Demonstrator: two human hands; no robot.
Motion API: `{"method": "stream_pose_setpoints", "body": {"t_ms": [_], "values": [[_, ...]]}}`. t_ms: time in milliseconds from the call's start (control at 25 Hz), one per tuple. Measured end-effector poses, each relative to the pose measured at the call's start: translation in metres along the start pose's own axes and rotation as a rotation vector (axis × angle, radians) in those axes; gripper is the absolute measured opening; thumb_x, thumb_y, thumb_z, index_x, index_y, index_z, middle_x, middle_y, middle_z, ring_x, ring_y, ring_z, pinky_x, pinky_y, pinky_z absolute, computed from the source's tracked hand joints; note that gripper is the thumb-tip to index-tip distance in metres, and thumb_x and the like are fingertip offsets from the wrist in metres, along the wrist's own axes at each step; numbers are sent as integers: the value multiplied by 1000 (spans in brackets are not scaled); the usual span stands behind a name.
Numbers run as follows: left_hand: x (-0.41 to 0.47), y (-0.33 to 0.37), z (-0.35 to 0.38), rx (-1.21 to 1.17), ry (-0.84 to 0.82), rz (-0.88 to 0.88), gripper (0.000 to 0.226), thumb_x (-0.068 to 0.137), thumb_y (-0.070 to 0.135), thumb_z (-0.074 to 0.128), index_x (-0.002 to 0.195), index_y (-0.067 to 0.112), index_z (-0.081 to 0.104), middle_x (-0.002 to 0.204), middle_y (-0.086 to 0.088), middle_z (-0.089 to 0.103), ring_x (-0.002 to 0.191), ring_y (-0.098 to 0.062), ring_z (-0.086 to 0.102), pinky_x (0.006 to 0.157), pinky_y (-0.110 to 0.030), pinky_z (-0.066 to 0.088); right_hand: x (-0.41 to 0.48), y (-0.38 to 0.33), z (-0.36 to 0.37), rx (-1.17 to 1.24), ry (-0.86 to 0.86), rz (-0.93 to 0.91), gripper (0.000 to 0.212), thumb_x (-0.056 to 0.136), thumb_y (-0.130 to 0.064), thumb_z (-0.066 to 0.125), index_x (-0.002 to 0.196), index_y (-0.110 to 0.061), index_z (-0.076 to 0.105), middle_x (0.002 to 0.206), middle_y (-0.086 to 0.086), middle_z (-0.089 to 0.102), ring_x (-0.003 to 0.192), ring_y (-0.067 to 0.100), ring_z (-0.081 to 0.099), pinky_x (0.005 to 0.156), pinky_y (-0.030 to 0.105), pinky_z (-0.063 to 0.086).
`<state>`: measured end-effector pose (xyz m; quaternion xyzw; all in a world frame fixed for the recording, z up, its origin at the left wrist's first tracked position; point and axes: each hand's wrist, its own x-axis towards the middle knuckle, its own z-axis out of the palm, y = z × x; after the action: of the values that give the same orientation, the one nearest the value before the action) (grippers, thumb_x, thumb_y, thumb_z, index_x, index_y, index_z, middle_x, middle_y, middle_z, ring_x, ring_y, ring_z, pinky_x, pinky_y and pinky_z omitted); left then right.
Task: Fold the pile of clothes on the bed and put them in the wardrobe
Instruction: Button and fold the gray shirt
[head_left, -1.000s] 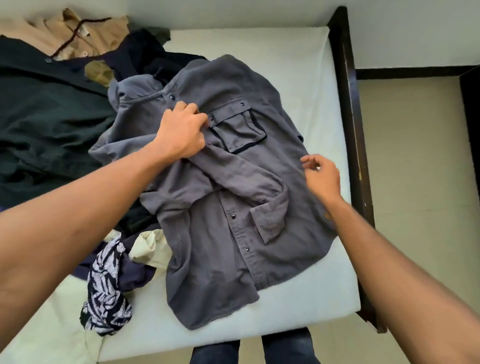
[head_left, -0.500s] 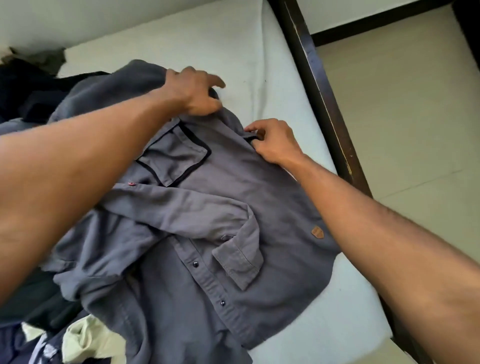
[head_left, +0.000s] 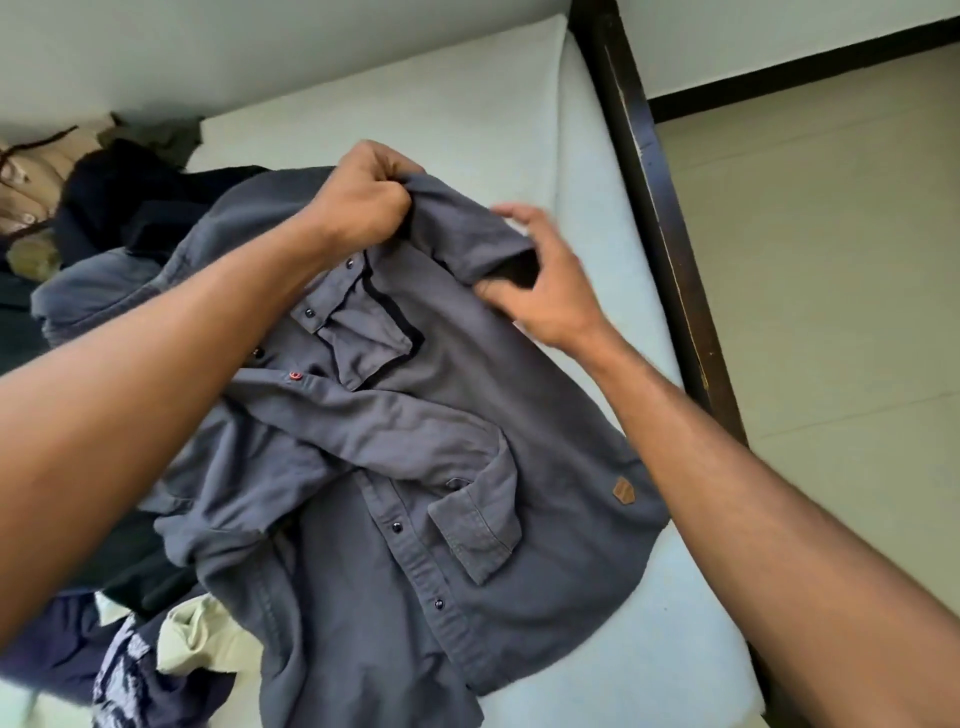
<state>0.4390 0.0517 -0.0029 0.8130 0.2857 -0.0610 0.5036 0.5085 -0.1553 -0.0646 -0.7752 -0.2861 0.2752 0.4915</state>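
The task is looking barely begun: nothing is showing as folded, and the wardrobe is not appearing in view, so every garment is waiting to be folded and carried off. A grey shirt (head_left: 467, 415) is lying front up across the near side of the bed (head_left: 467, 104), rumpled, with one sleeve trailing over its chest and the placket twisting down toward the person. Its lower hem is spreading over the bare mattress, close to the dark frame (head_left: 649, 208), beyond which the floor (head_left: 831, 312) is showing. The rest of the pile (head_left: 130, 218) is heaping up on the left, partly under the shirt: dark clothes, a beige piece (head_left: 26, 182) at the far corner, and a patterned cloth (head_left: 135, 680) and a pale one (head_left: 202, 639) poking out nearest the person. By my judgement the person is lifting the shirt by its top to shake it flat, which is the opening step of the first fold. The left hand (head_left: 363, 202) is clenching tight, bunching the cloth by the collar and raising it off the bed. The right hand (head_left: 545, 296) is arching half open over the shoulder's end just beside, its thumb lying against the cloth while the fingers (head_left: 514, 213) are blurring above it, so I cannot tell whether it is gripping or only reaching in.
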Motion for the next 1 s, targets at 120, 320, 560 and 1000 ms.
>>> {"method": "stream_pose_setpoints", "body": {"t_ms": [120,320,560,1000], "values": [[-9,-11,-10,76,70,72,53,49,1,32,74,8,78,79,-20,74,77,-38,71,67,-57,60,-7,10,26,-155,-179,103,24,84,-18,65,105,-28,72,89,-17,71,91,7,67,77,28,49],[-44,-17,-27,52,212,83,42,57,-5,33,75,-7,71,72,-26,68,63,-37,61,56,-43,52,4,-26,0,-82,281,-115,56,67,5,50,114,-9,78,102,-5,76,97,15,71,85,39,59],[-74,-16,-47,394,233,55,37,75,-6,46,87,4,79,75,-4,67,77,-17,60,68,-24,40,-28,-109,10,-211,428,-667,45,71,9,56,112,-3,71,92,1,64,79,27,60,69,31,46],[-99,-75,-35,419,230,41,36,60,12,35,68,3,69,60,-13,62,65,-34,59,63,-40,49,12,-38,-36,-791,440,-269,36,83,-26,59,116,-26,73,103,1,75,90,30,69,74,37,40]]}}
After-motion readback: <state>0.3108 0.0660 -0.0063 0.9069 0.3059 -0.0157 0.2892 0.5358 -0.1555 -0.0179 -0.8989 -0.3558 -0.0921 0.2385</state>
